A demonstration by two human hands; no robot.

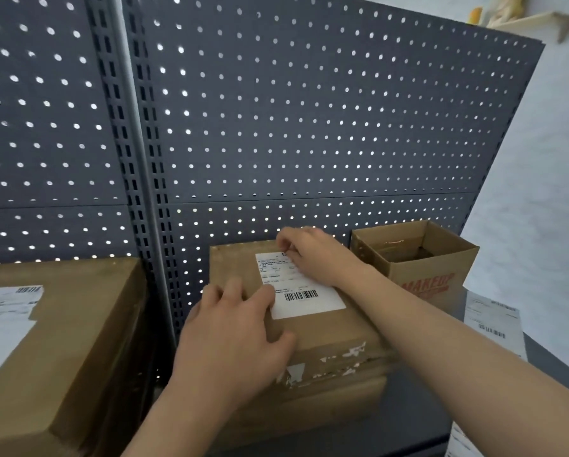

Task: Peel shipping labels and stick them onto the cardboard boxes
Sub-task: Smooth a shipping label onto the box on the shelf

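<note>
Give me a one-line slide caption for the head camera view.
Left hand and right hand hold a white shipping label against the top of the middle cardboard box, grey pegboard behind.

White barcode label [306, 303] flat atop closed brown box [336, 338]; second box [88, 311], labelled, at left.

pegboard [309, 127]: dark grey, even grid of small round holes lit white
centre box [326, 331]: brown cardboard, torn white patches along near edge
centre label [299, 291]: white, black print, black barcode
left box [88, 324]: brown cardboard
left label [3, 318]: white, dark print
open box [431, 278], far right: brown, red lettering
sheets [494, 321], right: white, black print
shelf [408, 407]: dark grey
wall [540, 159]: pale bluish white
</note>
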